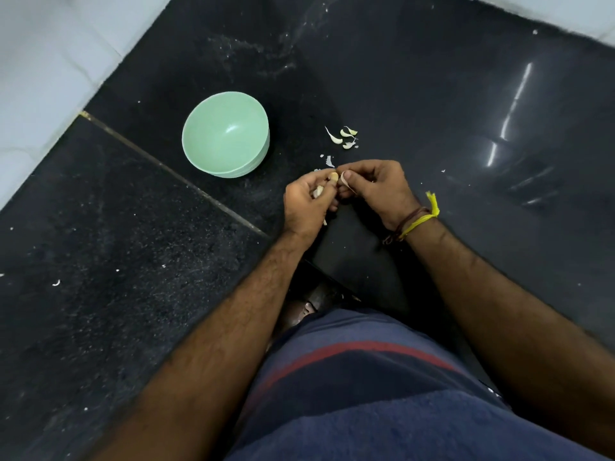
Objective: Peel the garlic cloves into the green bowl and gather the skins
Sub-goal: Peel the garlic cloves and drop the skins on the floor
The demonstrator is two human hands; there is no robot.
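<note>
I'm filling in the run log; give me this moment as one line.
stage: peeling | left hand: holds garlic clove | right hand: pinches skin | green bowl: empty

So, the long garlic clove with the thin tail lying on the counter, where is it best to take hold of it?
Pinch the long garlic clove at its fat lower end, nearest the hands, probably coming from above with thumb and forefinger. The tail is thin and would likely tear or slip. Other cloves lie close to its right, so the left side, facing the green bowl, is freer.
</note>
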